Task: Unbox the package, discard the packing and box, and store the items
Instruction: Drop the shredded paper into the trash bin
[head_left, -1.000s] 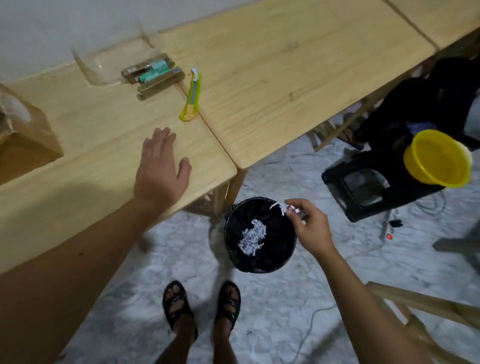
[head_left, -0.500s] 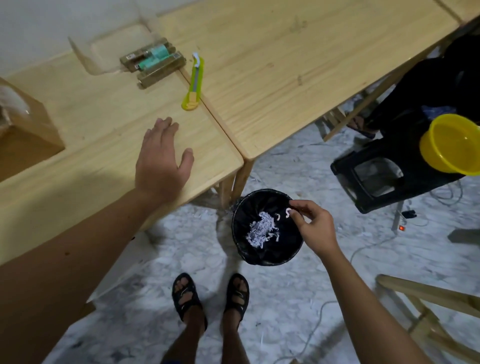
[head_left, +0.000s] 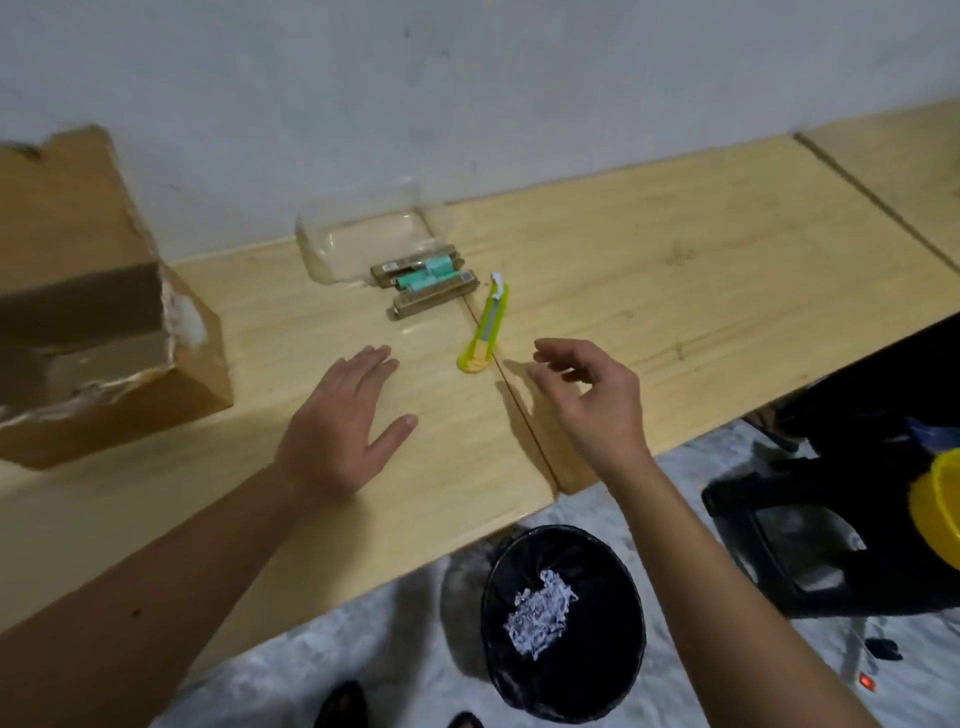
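Observation:
An open brown cardboard box (head_left: 104, 332) with torn edges lies on the wooden table (head_left: 675, 291) at the left. Slim gold and teal items (head_left: 423, 280) lie beside a clear plastic tray (head_left: 363, 239) near the wall. A yellow-green utility knife (head_left: 485, 332) lies just right of them. My left hand (head_left: 343, 421) rests flat on the table, fingers straight. My right hand (head_left: 587, 395) hovers above the table right of the knife, fingers loosely bent, holding nothing. A black bin (head_left: 563, 618) on the floor holds shredded white paper (head_left: 540, 613).
A black stool (head_left: 810, 545) and a yellow bowl (head_left: 935, 504) stand at the right beside dark bags under the table. A seam runs across the tabletop by the knife. My sandalled feet show at the bottom edge on a pale marble floor.
My right hand let shredded paper fall into the bin, then rose from it to above the table near the knife. The view tilted up toward the wall. My left hand stayed flat.

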